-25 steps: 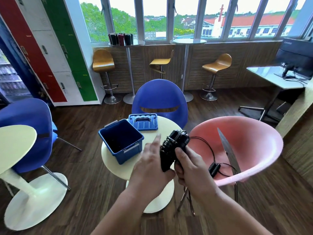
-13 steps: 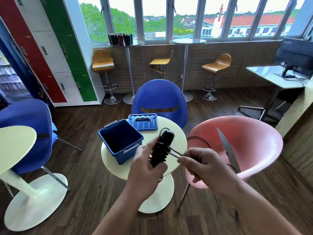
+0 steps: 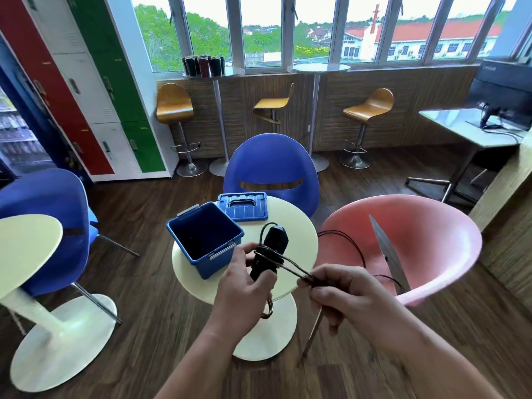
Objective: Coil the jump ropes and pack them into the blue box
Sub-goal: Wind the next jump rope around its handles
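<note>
Your left hand (image 3: 244, 286) clamps the stiff handles (image 3: 269, 256); your right hand (image 3: 342, 292) pinches the thin, limp cord (image 3: 296, 269) beside them, near the blue box (image 3: 204, 240).

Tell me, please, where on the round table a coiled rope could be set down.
Bare top lies right of the lid toward the pink chair. The left side is crowded by the blue box; both hands cover the near edge of the table.

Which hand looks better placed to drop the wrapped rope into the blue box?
Probably the left hand: it grips the jump rope handles right beside the open blue box. The right hand sits farther from it, pinching the cord.
</note>
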A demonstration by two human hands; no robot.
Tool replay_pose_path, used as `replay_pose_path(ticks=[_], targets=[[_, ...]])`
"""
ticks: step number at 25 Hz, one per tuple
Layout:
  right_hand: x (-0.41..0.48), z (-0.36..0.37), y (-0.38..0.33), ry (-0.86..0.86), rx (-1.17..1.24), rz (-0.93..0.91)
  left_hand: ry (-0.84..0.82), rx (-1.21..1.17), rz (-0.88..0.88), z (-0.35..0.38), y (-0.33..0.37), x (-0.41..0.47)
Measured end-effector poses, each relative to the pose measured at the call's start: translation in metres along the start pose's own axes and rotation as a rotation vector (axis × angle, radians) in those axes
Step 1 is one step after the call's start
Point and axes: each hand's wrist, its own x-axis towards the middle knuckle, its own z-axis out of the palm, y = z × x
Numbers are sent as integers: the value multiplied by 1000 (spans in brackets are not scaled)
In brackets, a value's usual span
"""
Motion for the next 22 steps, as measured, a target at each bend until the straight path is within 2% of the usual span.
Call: replay_pose_path(ticks=[4,6,7,11,14,16,22], targets=[[-1,-17,17,180,66,19,-111,-378,-79,-2,1,-6],[-1,-23,29,260,260,46,-138,-530,-122,-2,2,-8],[-1,-25,33,285,382,47,-155,-574,-134,-1,2,-9],[-1,-24,29,202,791,-63,-187,-652,-164,1,5,-14],[3,-16,15,211,1001,-158,-193,-644,-172,5,5,-16],[7,-9,8,179,1007,-167,-210,-650,-172,8,4,-16],[17,-13,-8,-31,646,-191,-252,-665,-197,11,-4,-19]])
